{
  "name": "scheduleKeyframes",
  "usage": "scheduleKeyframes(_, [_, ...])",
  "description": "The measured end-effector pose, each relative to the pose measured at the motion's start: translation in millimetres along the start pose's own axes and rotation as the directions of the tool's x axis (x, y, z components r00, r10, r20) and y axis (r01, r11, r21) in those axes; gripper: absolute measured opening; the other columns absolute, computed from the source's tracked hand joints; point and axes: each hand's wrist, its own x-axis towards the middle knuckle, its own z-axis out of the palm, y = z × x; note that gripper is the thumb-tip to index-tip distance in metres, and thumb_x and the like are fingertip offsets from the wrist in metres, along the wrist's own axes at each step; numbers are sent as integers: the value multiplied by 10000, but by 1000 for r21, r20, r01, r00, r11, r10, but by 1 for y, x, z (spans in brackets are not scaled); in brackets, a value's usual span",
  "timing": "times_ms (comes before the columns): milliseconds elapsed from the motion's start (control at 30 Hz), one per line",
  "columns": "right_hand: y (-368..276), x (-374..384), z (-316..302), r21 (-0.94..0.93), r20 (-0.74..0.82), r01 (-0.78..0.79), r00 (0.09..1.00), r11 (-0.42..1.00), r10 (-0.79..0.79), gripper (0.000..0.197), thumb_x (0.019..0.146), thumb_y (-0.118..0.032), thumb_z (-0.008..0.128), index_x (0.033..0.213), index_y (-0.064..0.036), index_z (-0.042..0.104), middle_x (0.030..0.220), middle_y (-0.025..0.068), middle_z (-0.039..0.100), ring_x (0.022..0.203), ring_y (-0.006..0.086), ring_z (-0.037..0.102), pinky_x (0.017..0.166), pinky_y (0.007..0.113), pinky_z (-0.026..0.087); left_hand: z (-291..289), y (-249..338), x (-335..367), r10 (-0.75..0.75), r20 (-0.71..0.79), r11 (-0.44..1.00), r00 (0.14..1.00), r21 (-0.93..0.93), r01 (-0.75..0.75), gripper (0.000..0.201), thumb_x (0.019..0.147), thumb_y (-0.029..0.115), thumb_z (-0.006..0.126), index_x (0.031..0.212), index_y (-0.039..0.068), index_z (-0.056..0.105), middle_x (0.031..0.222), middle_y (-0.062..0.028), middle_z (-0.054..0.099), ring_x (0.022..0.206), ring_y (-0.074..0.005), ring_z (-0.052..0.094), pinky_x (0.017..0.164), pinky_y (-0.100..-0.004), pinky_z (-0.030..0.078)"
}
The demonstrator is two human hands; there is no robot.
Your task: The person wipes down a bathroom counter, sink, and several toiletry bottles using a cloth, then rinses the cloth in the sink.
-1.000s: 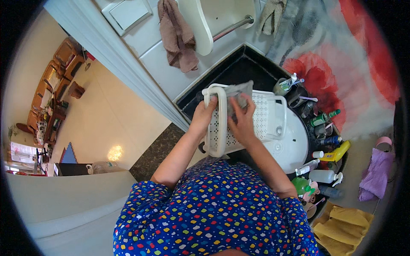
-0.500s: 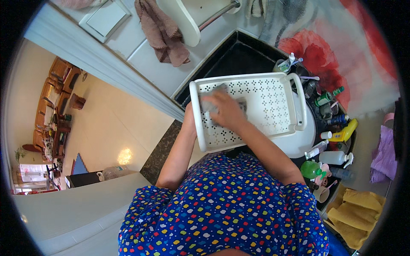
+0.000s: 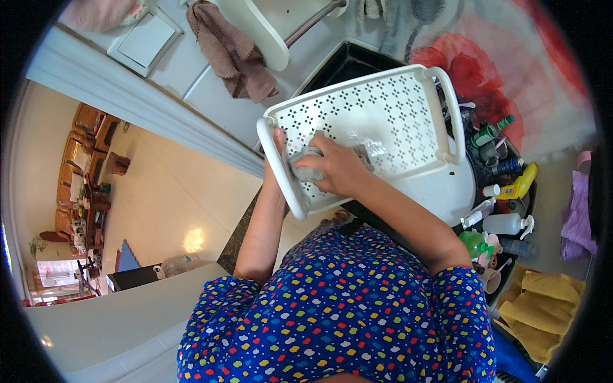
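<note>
Likely wiping — right hand [image 3: 335,166] holds grey cloth [image 3: 306,167], left hand [image 3: 271,173] grips white basket [image 3: 402,108] — next stroke needs it steady

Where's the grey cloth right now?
In the head view, the grey cloth is bunched in the right hand's grip, inside the white basket, toward its left end.

I count one white basket [image 3: 396,116] with two handles [image 3: 454,112] and one grey cloth [image 3: 305,166] in it, one brown towel [image 3: 233,54], one purple cloth [image 3: 578,217], one yellow cloth [image 3: 539,313], one white basin [image 3: 440,199], one yellow bottle [image 3: 522,184], one white spray bottle [image 3: 502,224], one switch plate [image 3: 145,41]; the small toiletries [image 3: 507,167] overlap too much to number.
</note>
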Motion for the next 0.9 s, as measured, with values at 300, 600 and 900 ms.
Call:
scheduleKeyframes(300, [8,29,-19,-99,-360,-196,921,976,149,464,621,-125,728,1065,-237,648,1085,95,521,915,288,595,775,369,508,26,-18,-12,134,-216,962,967,264,-75,260,924,182,507,1109,2,531,907,-42,588,802,-119,566,696,-255,469])
scheduleKeyframes(600, [89,-4,-69,-108,-718,-589,603,801,347,441,670,-110,678,1094,-221,629,1060,103,522,937,313,585,771,398,501,20,-8,-25,262,-272,947,926,256,-192,296,777,37,541,1065,-34,530,912,-87,601,770,-151,594,668,-257,488])
scheduleKeyframes(900, [83,-11,-38,40,-679,-566,589,823,438,465,723,-134,644,1170,-188,531,1175,112,508,986,327,571,829,423,466,21,-15,-6,205,-246,949,947,286,-132,287,813,21,498,1096,-20,526,951,-94,607,783,-151,594,676,-260,479])
